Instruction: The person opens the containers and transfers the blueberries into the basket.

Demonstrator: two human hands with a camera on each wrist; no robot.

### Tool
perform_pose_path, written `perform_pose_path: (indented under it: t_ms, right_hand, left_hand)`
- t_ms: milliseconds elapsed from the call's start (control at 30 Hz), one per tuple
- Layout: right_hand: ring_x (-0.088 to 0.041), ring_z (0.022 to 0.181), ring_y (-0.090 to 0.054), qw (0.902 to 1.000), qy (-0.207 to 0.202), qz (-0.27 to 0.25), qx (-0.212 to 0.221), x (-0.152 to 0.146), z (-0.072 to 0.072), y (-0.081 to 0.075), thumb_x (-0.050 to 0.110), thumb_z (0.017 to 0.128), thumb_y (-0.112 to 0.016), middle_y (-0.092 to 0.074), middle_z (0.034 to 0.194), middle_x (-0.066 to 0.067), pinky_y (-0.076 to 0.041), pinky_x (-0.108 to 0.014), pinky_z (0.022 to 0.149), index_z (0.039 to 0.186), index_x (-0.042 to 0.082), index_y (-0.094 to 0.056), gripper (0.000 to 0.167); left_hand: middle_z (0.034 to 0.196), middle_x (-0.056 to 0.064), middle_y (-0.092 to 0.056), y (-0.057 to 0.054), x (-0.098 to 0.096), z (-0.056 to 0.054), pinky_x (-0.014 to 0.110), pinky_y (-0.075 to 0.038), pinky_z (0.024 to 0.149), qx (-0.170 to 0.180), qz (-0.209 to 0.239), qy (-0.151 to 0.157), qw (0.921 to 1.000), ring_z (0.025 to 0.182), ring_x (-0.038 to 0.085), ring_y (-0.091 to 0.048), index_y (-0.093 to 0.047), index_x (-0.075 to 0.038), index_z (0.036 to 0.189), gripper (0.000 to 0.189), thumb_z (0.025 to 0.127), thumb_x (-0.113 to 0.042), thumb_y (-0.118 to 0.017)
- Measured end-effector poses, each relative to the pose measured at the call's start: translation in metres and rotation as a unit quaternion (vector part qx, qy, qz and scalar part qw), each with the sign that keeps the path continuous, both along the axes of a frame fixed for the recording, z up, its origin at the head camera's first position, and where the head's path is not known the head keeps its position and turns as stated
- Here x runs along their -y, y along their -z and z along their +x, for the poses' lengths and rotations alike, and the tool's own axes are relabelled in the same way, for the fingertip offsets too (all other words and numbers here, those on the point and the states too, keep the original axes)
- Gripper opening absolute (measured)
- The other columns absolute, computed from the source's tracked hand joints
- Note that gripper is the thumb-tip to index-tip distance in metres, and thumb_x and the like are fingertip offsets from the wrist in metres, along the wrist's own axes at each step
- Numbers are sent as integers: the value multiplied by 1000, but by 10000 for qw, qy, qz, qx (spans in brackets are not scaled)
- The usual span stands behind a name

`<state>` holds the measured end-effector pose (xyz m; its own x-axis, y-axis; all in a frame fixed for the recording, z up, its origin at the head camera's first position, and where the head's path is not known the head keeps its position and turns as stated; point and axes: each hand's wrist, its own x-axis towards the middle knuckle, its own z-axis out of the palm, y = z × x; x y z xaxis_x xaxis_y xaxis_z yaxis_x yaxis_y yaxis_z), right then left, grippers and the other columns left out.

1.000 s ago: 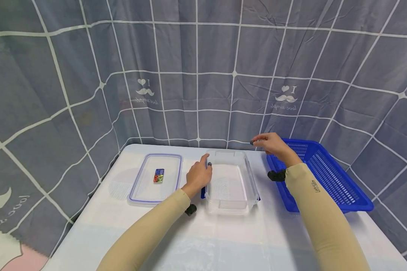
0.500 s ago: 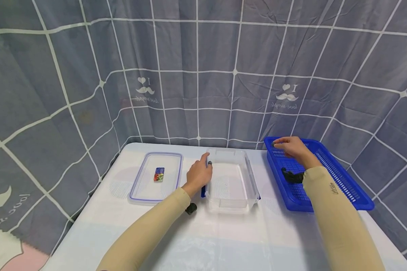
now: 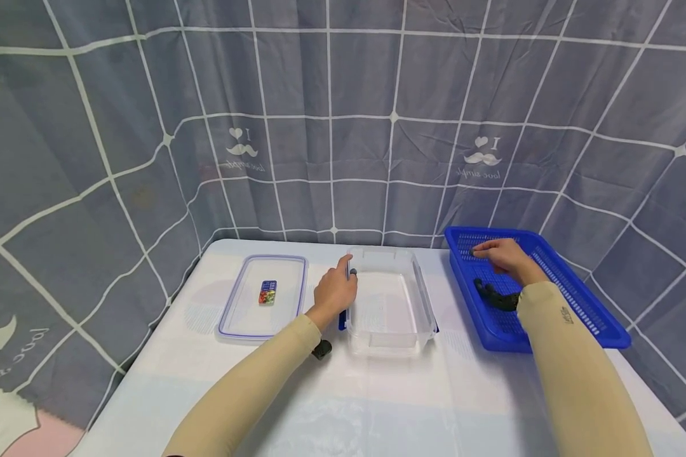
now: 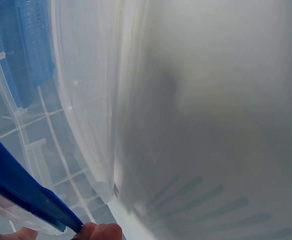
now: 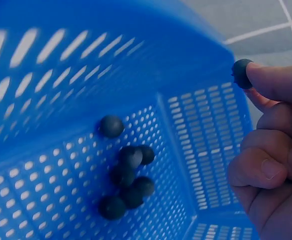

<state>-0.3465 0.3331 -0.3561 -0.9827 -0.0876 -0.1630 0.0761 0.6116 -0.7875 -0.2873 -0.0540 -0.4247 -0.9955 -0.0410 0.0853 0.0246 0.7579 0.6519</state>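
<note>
My right hand (image 3: 510, 259) pinches a dark blueberry (image 5: 242, 74) between thumb and forefinger, above the blue plastic basket (image 3: 470, 311). The right wrist view shows several more blueberries (image 5: 111, 207) lying on the basket's perforated floor, below the hand. My left hand (image 3: 335, 292) grips the left wall of a clear plastic food container (image 3: 385, 343). A blue latch (image 4: 30, 187) of that container shows beside the left fingers in the left wrist view. Close to the left thumb is a small dark round thing (image 3: 352, 271), too small to identify.
Left of the container lies its clear lid (image 3: 234, 317) with a blue-edged seal and a small printed label (image 3: 267, 292). All stand on a white-covered table (image 3: 377, 406). A grey checked curtain (image 3: 360, 152) hangs close behind and at both sides.
My right hand has moved right, from between the container and the basket to over the basket, with the blueberry in its fingertips. The left hand and the container stay in place.
</note>
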Motion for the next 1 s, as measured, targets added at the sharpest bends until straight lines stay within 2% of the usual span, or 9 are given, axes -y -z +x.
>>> perform_pose_path:
  t_ms: [200, 367, 500, 600, 767, 1000]
  right_hand:
    - [-4, 44, -34, 9995, -7, 54, 310, -11, 0, 11, 16, 98, -63, -45, 61, 10, -32, -23, 45, 132, -14, -54, 46]
    - [-4, 44, -33, 9983, -107, 161, 547, -18, 2, 19, 15, 97, -63, -45, 62, 10, -33, -23, 45, 133, -14, -54, 47]
    - [-4, 45, -33, 9979, -136, 202, 604, -23, 3, 23, 13, 96, -63, -51, 67, 7, -33, -24, 46, 131, -14, -55, 45]
    - [-5, 46, -33, 9973, -174, 241, 678, -26, 5, 25, 14, 97, -62, -50, 67, 7, -33, -25, 47, 131, -15, -54, 46]
    - [-6, 47, -33, 9962, -183, 347, 778, -29, 6, 29, 16, 97, -62, -38, 55, 8, -33, -25, 48, 131, -15, -54, 47]
    - [-5, 46, -32, 9961, -158, 377, 779, -31, 7, 31, 15, 98, -61, -39, 57, 8, -32, -25, 47, 134, -16, -52, 49]
  left_hand:
    - [124, 16, -64, 1, 0, -1, 48, -51, 74, 9, -2, -22, 10000, 95, 30, -63, -34, -32, 157, 52, 105, -34, -40]
    - [125, 16, -64, 0, 0, 0, 50, -51, 76, 5, 24, -24, 10000, 98, 31, -64, -35, -32, 157, 52, 105, -34, -40]
    - [127, 16, -63, 0, -1, 0, 51, -51, 80, 11, 25, -45, 10000, 101, 33, -64, -35, -32, 156, 52, 105, -34, -41]
    - [128, 16, -63, 0, -1, 0, 52, -51, 81, 36, 28, -45, 10000, 102, 33, -64, -35, -33, 157, 52, 105, -34, -41]
    - [128, 16, -63, 0, -2, 0, 52, -51, 81, 51, 30, -39, 10000, 103, 33, -64, -35, -33, 157, 52, 105, -35, -40]
    - [126, 16, -63, 0, -1, 0, 51, -51, 78, 12, 26, -24, 10000, 100, 33, -64, -35, -32, 156, 52, 105, -34, -41]
